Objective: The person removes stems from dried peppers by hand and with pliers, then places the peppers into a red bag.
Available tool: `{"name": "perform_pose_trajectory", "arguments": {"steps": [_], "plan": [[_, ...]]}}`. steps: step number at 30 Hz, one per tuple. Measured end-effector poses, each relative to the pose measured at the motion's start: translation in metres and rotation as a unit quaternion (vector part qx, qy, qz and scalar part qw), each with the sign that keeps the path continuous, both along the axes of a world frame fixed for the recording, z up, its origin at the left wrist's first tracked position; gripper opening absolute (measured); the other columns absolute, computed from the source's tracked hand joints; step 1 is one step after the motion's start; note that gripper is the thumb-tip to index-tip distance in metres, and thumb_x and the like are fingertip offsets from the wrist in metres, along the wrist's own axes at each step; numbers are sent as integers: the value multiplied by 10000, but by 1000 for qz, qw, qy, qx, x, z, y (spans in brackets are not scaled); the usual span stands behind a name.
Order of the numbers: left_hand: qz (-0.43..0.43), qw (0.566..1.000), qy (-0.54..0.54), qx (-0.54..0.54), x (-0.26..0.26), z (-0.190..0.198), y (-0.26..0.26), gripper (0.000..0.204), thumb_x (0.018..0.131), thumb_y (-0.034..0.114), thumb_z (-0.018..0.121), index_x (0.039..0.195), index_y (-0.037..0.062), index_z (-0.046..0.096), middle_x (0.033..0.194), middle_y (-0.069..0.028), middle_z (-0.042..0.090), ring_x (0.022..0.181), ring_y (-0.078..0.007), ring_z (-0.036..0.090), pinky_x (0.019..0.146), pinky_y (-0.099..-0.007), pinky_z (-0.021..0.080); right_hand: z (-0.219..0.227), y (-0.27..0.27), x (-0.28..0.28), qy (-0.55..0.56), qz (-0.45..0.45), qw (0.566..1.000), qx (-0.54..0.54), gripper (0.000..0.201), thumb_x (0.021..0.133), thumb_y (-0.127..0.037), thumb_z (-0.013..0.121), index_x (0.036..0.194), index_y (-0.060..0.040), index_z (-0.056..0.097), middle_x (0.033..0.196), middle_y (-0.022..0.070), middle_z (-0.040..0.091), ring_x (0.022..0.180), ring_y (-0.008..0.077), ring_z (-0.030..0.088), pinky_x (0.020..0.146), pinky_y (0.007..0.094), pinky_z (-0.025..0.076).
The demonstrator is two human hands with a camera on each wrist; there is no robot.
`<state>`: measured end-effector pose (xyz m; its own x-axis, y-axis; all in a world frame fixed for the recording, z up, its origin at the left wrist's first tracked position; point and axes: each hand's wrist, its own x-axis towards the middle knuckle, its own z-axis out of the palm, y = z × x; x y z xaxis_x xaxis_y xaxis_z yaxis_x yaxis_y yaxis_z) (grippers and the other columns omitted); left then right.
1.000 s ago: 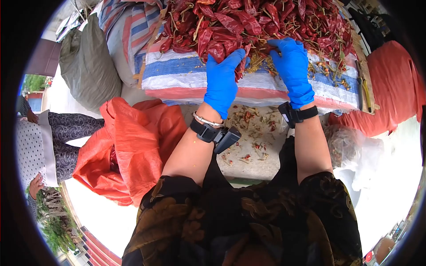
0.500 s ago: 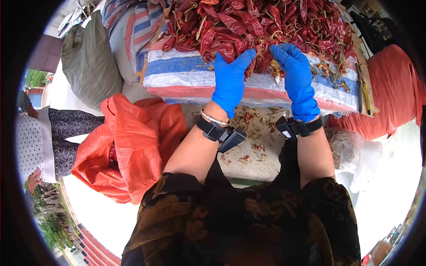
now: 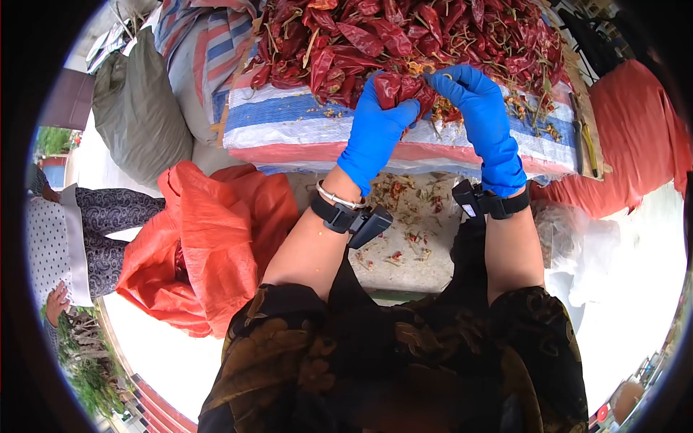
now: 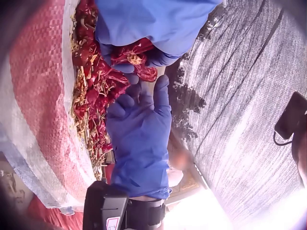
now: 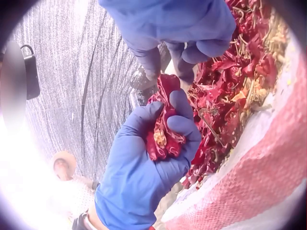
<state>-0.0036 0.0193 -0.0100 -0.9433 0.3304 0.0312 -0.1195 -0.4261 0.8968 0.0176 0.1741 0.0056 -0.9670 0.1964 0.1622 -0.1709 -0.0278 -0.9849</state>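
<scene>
Peppers (image 3: pixel 397 90) lie in the left hand (image 3: pixel 379 133) (image 4: pixel 158 28) (image 5: pixel 148 158); they are dry, dark red, wrinkled and a little shiny. The fingers of this hand are curled round them, clamped on a small bunch, and between the folded skins one sees a pale yellow core. One pepper end sticks out from the grip toward the right hand (image 3: pixel 480 119) (image 4: pixel 139 139) (image 5: pixel 172 28). The right hand has its fingers loosely bent and apart, very near this end; I cannot tell if a fingertip touches it. Both hands wear thin blue gloves, smooth on the back and creased at the wrist.

Just beyond the grip is the pile (image 3: pixel 433 36), made of many crumpled red pods with thin, bent stems. Between the pile and the near edge of the striped sheet (image 3: pixel 289 119) are small yellow and brown crumbs. The sheet is of woven plastic, white, blue and red, and it passes under the grip.

To the left of the grip and nearer to the body stands a red sack (image 3: pixel 216 245), thin and full of folds. To the right of the grip, well apart, lies a yellow tool (image 3: pixel 592 148), long and narrow. Below the grip, dry scraps (image 3: pixel 397 191) are scattered on the pale floor (image 3: pixel 390 278).
</scene>
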Motion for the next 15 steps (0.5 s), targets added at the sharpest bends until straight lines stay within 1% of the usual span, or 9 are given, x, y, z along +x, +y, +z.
{"name": "perform_pose_trajectory", "arguments": {"steps": [2, 4, 7, 9, 10, 11, 12, 13, 15], "plan": [[3, 999, 14, -35, 1, 1, 0, 367, 736, 21, 654, 1076, 25, 515, 965, -58, 608, 794, -117, 586, 686, -251, 478, 1, 5, 1, -15, 10, 999, 31, 158, 798, -143, 646, 893, -19, 626, 797, 11, 619, 723, 71, 528, 654, 215, 428], [-41, 992, 87, -86, 3, 6, 0, 334, 706, 49, 701, 1007, 40, 556, 877, -34, 617, 697, -90, 558, 620, -233, 458, 3, 4, 3, -31, 20, 997, 62, 146, 801, -130, 640, 893, -18, 626, 798, 15, 623, 731, 69, 531, 650, 211, 428], [-50, 990, 59, -117, 1, 9, -4, 282, 691, 76, 730, 934, 62, 588, 793, -7, 616, 634, -73, 520, 568, -217, 428, 4, -3, 7, -10, 3, 999, 40, 134, 820, -128, 609, 899, -20, 625, 739, 6, 593, 652, 66, 494, 603, 212, 412], [-34, 991, 77, -106, 3, 11, -5, 264, 694, 75, 728, 922, 68, 594, 777, 2, 614, 612, -66, 499, 547, -209, 405, -2, -3, 8, -69, 75, 978, -180, 139, 835, -130, 582, 925, -31, 619, 663, -8, 527, 563, 81, 420, 550, 229, 390], [-19, 991, 94, -96, 5, 12, -5, 246, 698, 74, 726, 910, 75, 601, 762, 11, 611, 590, -59, 477, 526, -201, 383, -5, -5, 9, -69, 74, 978, -180, 139, 835, -130, 582, 925, -31, 619, 663, -8, 527, 563, 81, 420, 550, 229, 390], [-20, 991, 93, -95, 6, 13, -6, 246, 698, 74, 726, 910, 75, 601, 762, 11, 611, 590, -59, 477, 526, -201, 383, -8, -9, 9, -113, 74, 938, -319, 146, 844, -130, 564, 949, -39, 608, 638, -13, 488, 538, 88, 382, 527, 237, 375], [-15, 991, 98, -88, 7, 13, -6, 246, 702, 65, 720, 916, 76, 599, 766, 16, 610, 590, -55, 469, 517, -196, 368, -9, -12, 9, -153, 72, 877, -450, 155, 854, -130, 545, 974, -46, 596, 613, -18, 450, 514, 95, 344, 505, 246, 360], [-12, 991, 104, -80, 7, 13, -6, 247, 705, 57, 714, 921, 77, 596, 771, 21, 609, 589, -50, 460, 509, -191, 354, -8, -12, 9, -152, 71, 877, -450, 155, 854, -130, 545, 974, -46, 596, 613, -18, 450, 514, 95, 344, 505, 246, 360], [-15, 991, 113, -74, 8, 11, -7, 249, 706, 49, 710, 925, 74, 595, 780, 14, 611, 600, -54, 475, 520, -195, 368, -1, -13, 10, -221, 46, 840, -493, 164, 863, -114, 522, 1008, -54, 572, 631, -15, 447, 517, 98, 339, 497, 256, 362]]}}
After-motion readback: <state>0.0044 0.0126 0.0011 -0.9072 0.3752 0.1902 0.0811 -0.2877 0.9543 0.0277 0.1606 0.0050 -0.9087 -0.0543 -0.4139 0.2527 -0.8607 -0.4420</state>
